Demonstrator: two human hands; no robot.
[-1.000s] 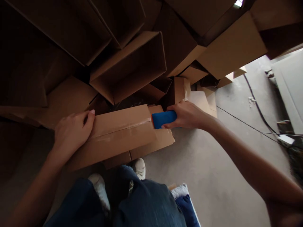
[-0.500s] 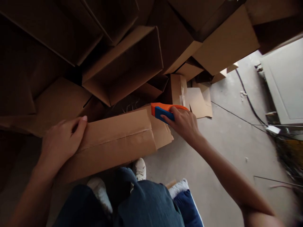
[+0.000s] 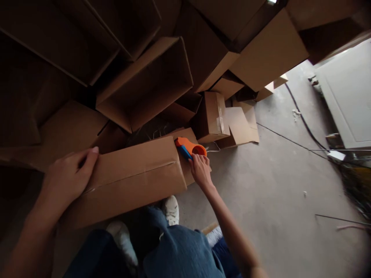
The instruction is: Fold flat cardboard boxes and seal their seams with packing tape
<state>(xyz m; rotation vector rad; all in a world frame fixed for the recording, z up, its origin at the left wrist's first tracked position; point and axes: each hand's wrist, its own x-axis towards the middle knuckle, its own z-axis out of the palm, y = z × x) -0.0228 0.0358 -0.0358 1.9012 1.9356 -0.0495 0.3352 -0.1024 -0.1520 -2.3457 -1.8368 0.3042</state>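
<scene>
A long closed cardboard box (image 3: 130,173) lies across in front of me, with a seam running along its top. My left hand (image 3: 69,173) grips its left part, thumb on top and the fingers curled over the far edge. Past the box's right end, my right hand (image 3: 200,168) has its fingers closed on an orange and blue tape dispenser (image 3: 187,144). The dispenser is over a cardboard piece (image 3: 188,133) beside the box; whether it rests on that piece I cannot tell.
Open cardboard boxes (image 3: 145,85) are heaped along the far side. A smaller taped box (image 3: 214,116) stands beyond the dispenser. On the grey floor (image 3: 261,193) at right run dark cables (image 3: 304,131), near a white panel (image 3: 344,92). My shoes (image 3: 171,210) are close to the box.
My right hand has moved left and toward me with the tape dispenser, whose round orange end now shows. My left hand keeps its grip on the box.
</scene>
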